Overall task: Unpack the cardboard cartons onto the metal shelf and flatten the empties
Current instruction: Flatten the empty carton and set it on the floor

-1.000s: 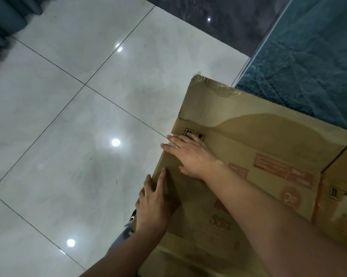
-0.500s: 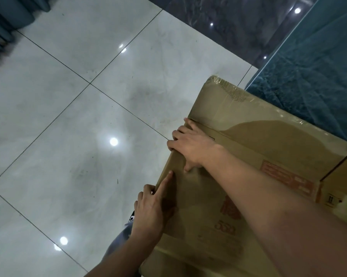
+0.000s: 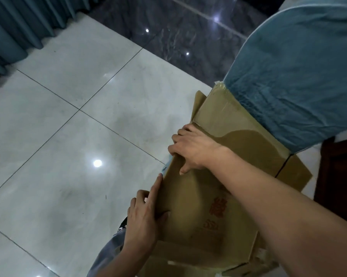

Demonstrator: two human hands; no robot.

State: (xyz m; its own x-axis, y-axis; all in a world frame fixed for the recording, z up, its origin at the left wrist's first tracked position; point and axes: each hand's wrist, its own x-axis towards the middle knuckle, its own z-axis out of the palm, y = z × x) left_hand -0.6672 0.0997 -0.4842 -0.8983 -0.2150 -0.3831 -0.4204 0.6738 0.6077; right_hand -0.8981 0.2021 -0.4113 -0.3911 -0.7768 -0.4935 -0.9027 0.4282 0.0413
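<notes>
Flattened cardboard carton is lying on the pale tiled floor, its far end tucked under a blue fabric-covered item. Right hand is gripping the carton's left edge, fingers curled over it. Left hand is pinching the same edge nearer the person, forefinger extended along it. Red print is showing on the panel; only "550" is roughly legible.

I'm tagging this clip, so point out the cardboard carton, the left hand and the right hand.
cardboard carton (image 3: 190, 198): head view, bare flattened panel.
left hand (image 3: 142, 220): head view, back of hand.
right hand (image 3: 194, 148): head view, back of hand.
</notes>
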